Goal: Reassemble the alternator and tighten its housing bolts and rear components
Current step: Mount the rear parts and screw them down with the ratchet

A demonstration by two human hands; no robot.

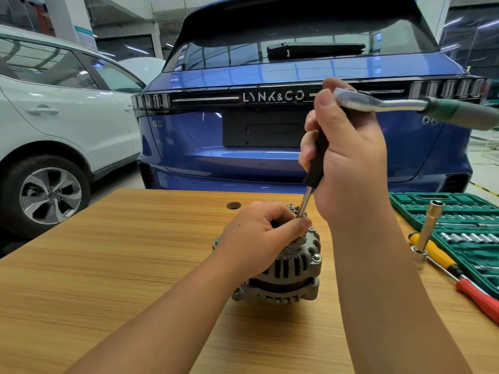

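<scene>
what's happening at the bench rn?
A person is working on an alternator standing on a wooden table. The left hand grips its top to steady it. The right hand holds a black-handled extension bar upright, its tip down on the alternator's top, with a ratchet fitted across the upper end. An open green socket set and two screwdrivers lie to the right.
</scene>
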